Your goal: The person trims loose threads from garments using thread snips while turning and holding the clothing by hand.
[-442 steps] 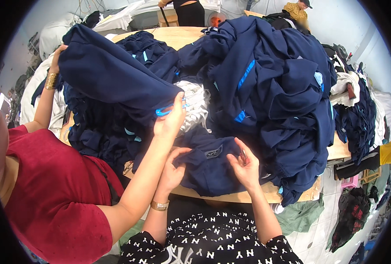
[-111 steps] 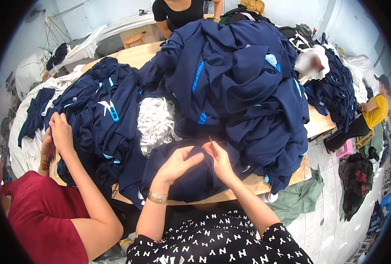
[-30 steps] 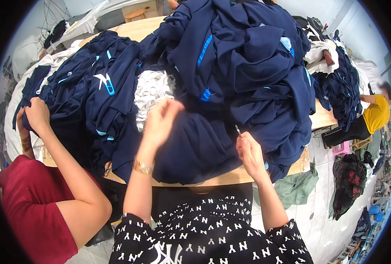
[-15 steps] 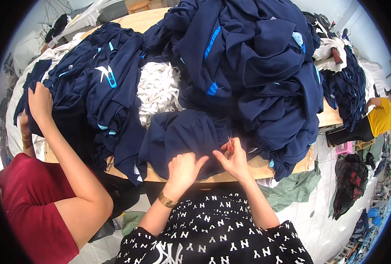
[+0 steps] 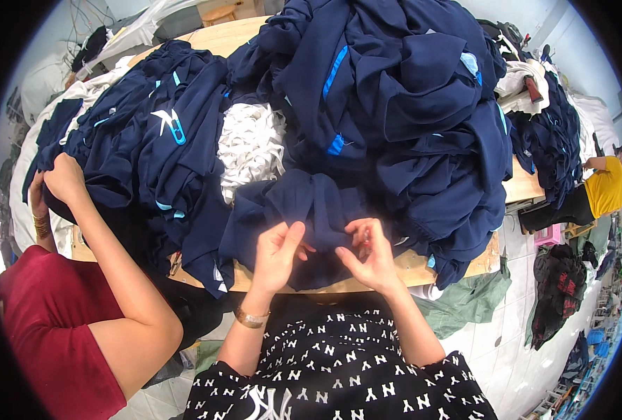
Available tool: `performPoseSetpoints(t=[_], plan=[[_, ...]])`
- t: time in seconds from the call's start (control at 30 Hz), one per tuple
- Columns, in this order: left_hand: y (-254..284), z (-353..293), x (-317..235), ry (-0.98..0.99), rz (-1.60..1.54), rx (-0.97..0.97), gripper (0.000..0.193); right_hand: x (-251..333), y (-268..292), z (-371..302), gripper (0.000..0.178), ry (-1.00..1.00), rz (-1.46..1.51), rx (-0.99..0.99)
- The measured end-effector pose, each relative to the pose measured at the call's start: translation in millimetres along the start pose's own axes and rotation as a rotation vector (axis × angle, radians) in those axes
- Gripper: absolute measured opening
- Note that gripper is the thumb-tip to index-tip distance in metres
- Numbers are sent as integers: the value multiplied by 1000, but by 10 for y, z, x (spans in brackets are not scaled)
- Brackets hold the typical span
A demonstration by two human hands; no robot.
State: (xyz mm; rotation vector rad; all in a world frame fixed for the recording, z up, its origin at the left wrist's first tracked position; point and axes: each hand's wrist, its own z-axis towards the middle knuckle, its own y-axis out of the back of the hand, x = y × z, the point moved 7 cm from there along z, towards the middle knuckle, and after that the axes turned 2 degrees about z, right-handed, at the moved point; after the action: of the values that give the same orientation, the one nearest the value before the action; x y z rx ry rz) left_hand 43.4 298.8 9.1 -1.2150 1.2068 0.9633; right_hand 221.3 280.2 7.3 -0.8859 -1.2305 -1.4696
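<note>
A navy garment (image 5: 304, 199) lies bunched at the table's near edge, in front of me. My left hand (image 5: 277, 255) is closed at its left side, with fingers curled round a fold and the thumb raised. My right hand (image 5: 368, 253) is at the garment's right side, fingers curled and thumb apart from them. What sits inside its palm is hidden, and its fingertips are slightly blurred. Beyond the garment lies a heap of white strips (image 5: 250, 150). A pair of blue-handled thread snips (image 5: 176, 128) rests on the navy cloth to the left.
A tall pile of navy garments (image 5: 402, 98) covers the table's right half; a lower navy pile (image 5: 115, 133) lies left. A co-worker in a dark red garment (image 5: 66, 336) handles cloth at left. A person in yellow (image 5: 605, 187) is far right, near a pink crate (image 5: 547, 234).
My left hand has risen and turned, its thumb now pointing up. Red-handled snips seen in my right hand earlier no longer show. The co-worker's hand has moved down slightly.
</note>
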Motion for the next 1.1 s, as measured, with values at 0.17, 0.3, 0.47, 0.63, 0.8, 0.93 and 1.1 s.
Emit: performPoseSetpoints(t=[0.17, 0.3, 0.47, 0.63, 0.8, 0.93, 1.1], plan=[[-19, 101, -1039, -199, -130, -34, 28, 415, 307, 83, 38, 202, 106, -168], [418, 677, -1196, -440, -2, -243, 34, 457, 352, 179, 31, 177, -9, -249], [730, 663, -684, -312, 456, -328, 55, 17, 349, 47, 28, 66, 59, -292], [863, 142, -350, -206, 1088, -590, 36, -274, 29, 53, 42, -12, -69, -194], [751, -24, 133, 55, 1175, -403, 40, -396, -254, 166, 36, -31, -330, -156], [946, -66, -210, -280, 563, -559, 27, 26, -19, 220, 27, 146, 4, -314], [1058, -278, -1050, -621, 449, -855, 28, 555, 583, 147, 27, 333, 14, -508]])
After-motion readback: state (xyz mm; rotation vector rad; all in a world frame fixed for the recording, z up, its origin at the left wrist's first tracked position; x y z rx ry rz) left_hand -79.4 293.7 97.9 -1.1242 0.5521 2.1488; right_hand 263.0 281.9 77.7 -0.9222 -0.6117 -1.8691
